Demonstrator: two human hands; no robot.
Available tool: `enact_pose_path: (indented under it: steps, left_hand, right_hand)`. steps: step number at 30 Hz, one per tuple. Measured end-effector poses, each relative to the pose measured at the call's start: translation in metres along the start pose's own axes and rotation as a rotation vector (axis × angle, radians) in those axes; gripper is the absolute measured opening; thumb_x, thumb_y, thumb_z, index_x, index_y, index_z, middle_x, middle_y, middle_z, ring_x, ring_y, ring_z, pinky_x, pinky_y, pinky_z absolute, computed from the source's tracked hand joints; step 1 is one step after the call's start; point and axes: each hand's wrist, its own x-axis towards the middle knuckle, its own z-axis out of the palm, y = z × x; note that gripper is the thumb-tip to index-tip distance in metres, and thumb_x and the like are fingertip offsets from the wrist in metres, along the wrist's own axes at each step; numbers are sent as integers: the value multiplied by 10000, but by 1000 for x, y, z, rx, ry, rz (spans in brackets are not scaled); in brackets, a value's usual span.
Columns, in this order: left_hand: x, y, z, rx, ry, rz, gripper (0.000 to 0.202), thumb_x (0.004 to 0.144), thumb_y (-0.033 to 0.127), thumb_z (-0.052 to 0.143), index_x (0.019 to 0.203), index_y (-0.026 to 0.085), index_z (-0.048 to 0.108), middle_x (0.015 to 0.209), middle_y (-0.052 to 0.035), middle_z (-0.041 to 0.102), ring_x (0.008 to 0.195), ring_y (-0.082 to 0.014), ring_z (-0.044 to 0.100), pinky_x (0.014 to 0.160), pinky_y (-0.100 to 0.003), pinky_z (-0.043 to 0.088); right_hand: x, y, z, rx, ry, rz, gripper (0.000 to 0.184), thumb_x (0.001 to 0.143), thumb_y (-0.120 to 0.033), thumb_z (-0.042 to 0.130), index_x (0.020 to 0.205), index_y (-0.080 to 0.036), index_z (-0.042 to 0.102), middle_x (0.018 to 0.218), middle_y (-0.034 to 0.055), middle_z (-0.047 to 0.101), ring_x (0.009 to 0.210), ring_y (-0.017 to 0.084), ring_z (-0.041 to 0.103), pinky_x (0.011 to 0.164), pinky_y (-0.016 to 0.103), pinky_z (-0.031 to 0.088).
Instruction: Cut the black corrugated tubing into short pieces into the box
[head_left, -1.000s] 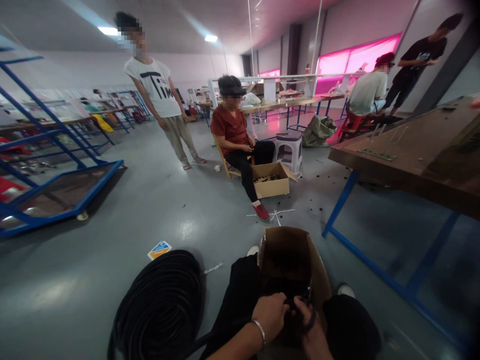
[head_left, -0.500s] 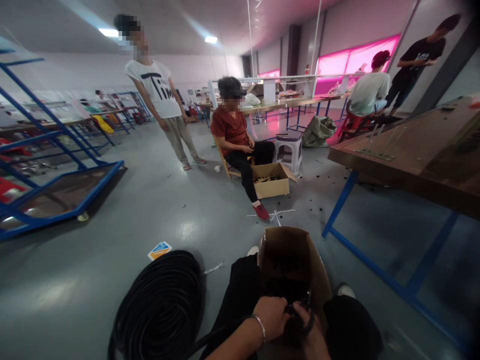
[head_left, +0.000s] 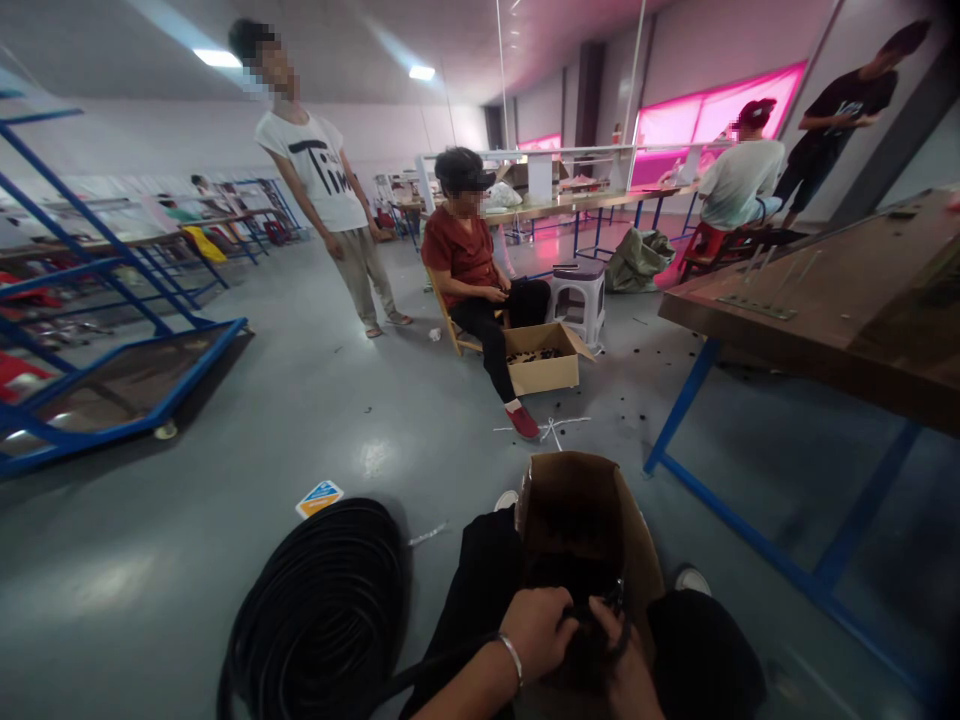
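My left hand, with a bracelet at its wrist, is closed around a black tube that runs under my forearm from the left. In my right hand is a pair of scissors with dark loop handles, held close to the tube's end; the blades are mostly hidden. Both hands are over an open cardboard box between my legs. Its inside is dark, and its contents are hard to make out. To the left, a large coil of black tube lies on the floor.
A seated person faces me behind another cardboard box holding small black pieces. Another person stands to the left of them. A blue-legged table is on my right, and a blue wheeled cart on the left.
My hands stay over the box, with small shifts of the fingers around the tube and scissors. The camera view has moved very slightly.
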Motion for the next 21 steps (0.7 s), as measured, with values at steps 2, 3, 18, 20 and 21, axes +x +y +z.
enact_pose_path:
  steps: [2,3,18,20,21]
  left_hand:
    - [0,0,1,-5,7,0,273,875,377,442,1037,244,617,1008,-39,698,935,-219,646,819,-316,490]
    - [0,0,1,-7,7,-1,272,876,372,440,1040,245,616,1013,-36,697,938,-216,644,820,-312,488]
    - [2,12,-3,214,-116,-55,275,875,208,403,1051,195,615,1031,-89,652,918,-246,649,769,-347,482]
    - [4,9,-7,243,-106,-58,247,875,207,422,1006,221,631,1024,-77,648,922,-241,647,766,-345,481]
    - [5,8,-9,257,-95,-63,235,879,214,429,992,231,635,1022,-73,647,923,-239,646,764,-345,480]
  right_hand:
    - [1,-1,0,-2,2,1,489,466,-456,842,809,-143,687,707,34,693,666,233,661,598,315,512]
    - [1,-2,0,-3,-1,5,486,463,-454,844,805,-146,687,706,32,693,664,231,660,600,314,511]
    - [-23,-13,21,-65,-56,-14,414,438,-427,858,640,-136,645,523,-4,596,487,132,528,496,243,404]
    - [-25,-16,24,-50,-50,-17,414,435,-428,856,635,-138,640,513,-8,584,474,125,512,486,239,394]
    - [-26,-17,25,-41,-44,-17,419,423,-424,859,633,-137,637,515,-7,583,471,124,507,483,239,392]
